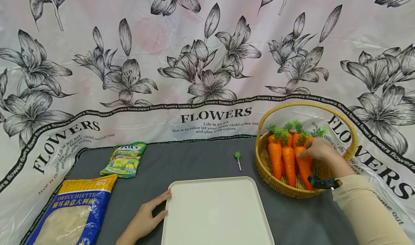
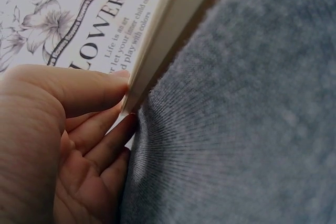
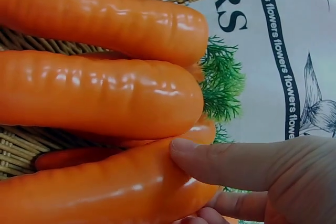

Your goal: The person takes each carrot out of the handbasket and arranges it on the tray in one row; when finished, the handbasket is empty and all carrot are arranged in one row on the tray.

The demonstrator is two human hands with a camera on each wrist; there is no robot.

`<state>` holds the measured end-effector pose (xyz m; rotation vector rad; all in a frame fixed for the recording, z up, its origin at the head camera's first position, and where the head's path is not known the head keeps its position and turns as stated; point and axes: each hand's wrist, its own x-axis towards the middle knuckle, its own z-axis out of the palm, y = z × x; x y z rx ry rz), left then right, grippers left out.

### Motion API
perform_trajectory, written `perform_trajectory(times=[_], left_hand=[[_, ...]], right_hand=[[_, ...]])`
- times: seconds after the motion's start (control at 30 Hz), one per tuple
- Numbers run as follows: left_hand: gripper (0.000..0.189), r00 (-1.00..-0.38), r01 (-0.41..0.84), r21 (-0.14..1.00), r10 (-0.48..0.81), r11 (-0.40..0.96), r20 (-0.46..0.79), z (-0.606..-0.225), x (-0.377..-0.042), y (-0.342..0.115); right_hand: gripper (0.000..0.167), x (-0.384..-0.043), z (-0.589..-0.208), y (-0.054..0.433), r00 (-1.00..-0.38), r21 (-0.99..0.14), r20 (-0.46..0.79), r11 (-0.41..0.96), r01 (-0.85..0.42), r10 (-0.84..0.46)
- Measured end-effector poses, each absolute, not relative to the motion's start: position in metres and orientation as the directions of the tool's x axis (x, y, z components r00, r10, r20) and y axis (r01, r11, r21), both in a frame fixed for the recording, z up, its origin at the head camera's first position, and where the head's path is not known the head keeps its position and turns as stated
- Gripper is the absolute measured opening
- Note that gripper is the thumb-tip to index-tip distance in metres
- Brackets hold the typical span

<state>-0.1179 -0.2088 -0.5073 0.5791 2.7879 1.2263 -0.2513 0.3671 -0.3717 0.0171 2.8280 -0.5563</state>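
Observation:
My right hand reaches into a wicker basket and grips an orange carrot near its leafy end. In the right wrist view the thumb lies over that carrot, with the other fingers partly hidden beneath it. Several more carrots with green tops lie alongside. My left hand touches the left edge of a cream-white tray. Seen from the left wrist, the thumb and fingertips meet the outer side of the tray's rim, fairly straight.
A lollipop lies between tray and basket. At the left are a green-yellow Fox's candy bag and a blue-yellow orecchiette pasta bag. The basket's tall handle arches over the carrots. Behind the grey cloth hangs a flower-printed curtain.

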Motion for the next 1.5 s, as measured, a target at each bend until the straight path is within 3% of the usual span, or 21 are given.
perform_trajectory(times=[0.4, 0.73, 0.9, 1.13, 1.5], left_hand=[[0.047, -0.924, 0.336, 0.722, 0.359, 0.605, 0.130, -0.507, -0.117, -0.209], [0.047, -0.926, 0.331, 0.723, 0.358, 0.606, 0.124, -0.509, -0.117, -0.210], [0.047, -0.923, 0.340, 0.721, 0.360, 0.604, 0.133, -0.510, -0.117, -0.211], [0.047, -0.911, 0.381, 0.716, 0.371, 0.586, 0.181, -0.510, -0.120, -0.212], [0.047, -0.913, 0.361, 0.727, 0.379, 0.584, 0.149, -0.512, -0.120, -0.214]], right_hand=[[0.043, -0.246, -0.373, 0.364, -0.980, -0.427, -0.194, 0.903, 0.049, -0.038], [0.058, -0.244, -0.368, 0.363, -0.977, -0.446, -0.200, 0.895, 0.028, -0.069], [0.058, -0.243, -0.363, 0.361, -0.983, -0.519, -0.153, 0.855, -0.006, -0.100], [0.072, -0.236, -0.346, 0.354, -0.985, -0.625, -0.140, 0.780, 0.007, -0.104], [0.079, -0.218, -0.333, 0.338, -0.991, -0.707, -0.096, 0.707, 0.002, -0.092]])
